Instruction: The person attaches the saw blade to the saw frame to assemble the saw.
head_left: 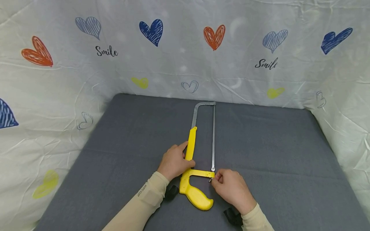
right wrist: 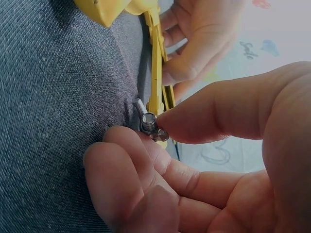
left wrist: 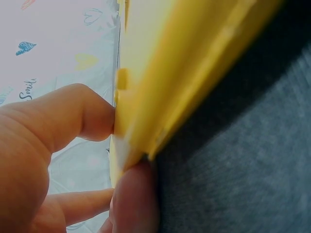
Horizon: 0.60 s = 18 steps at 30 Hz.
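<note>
A hacksaw point(head_left: 191, 144) with a yellow frame and grip point(head_left: 200, 198) lies on the grey surface, its silver front bow pointing away from me. Its blade point(head_left: 213, 138) runs along the right side. My left hand point(head_left: 174, 162) holds the yellow frame between thumb and fingers; the left wrist view shows them on either side of the yellow bar point(left wrist: 160, 92). At the near end of the blade, my right hand point(head_left: 232, 189) pinches a small metal wing nut point(right wrist: 159, 135) on a threaded bolt. In the right wrist view the thumb and index finger meet at it.
Grey cloth point(head_left: 274, 154) covers the table under the saw. A white sheet point(head_left: 173, 64) printed with hearts and "Smile" hangs behind and along both sides. A black wrist strap point(head_left: 233, 216) shows below the right hand, another dark piece point(head_left: 171, 193) under the left wrist.
</note>
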### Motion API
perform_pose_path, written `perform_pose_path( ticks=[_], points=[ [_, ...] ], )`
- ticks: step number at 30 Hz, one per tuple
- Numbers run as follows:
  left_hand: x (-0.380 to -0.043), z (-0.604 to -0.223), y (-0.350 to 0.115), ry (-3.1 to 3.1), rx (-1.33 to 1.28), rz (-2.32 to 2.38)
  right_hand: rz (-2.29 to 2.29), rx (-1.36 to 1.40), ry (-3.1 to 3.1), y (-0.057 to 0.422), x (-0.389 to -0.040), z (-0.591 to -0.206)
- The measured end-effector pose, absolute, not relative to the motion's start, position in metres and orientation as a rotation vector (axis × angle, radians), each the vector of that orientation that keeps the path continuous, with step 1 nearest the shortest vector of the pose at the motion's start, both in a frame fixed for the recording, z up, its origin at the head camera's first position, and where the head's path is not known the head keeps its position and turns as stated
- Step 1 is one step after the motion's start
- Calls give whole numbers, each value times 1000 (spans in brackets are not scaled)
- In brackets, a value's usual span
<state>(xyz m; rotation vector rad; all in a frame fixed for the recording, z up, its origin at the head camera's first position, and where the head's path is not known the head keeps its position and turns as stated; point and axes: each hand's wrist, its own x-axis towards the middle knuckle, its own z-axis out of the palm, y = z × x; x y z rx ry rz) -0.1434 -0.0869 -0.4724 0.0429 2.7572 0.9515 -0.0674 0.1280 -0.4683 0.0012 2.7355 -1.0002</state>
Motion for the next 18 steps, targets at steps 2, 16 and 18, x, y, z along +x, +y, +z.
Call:
perform_pose_path(
  ticks=[2, 16, 18],
  points=[
    [-143, -472, -87, 2760, 45, 951, -1000, 3, 2729, 128, -68, -468],
    [-144, -472, -87, 2763, 37, 949, -1014, -3, 2671, 133, -66, -466],
    [-144, -472, -86, 2762, 37, 949, -1010, -4, 2670, 133, -66, -466]
  ],
)
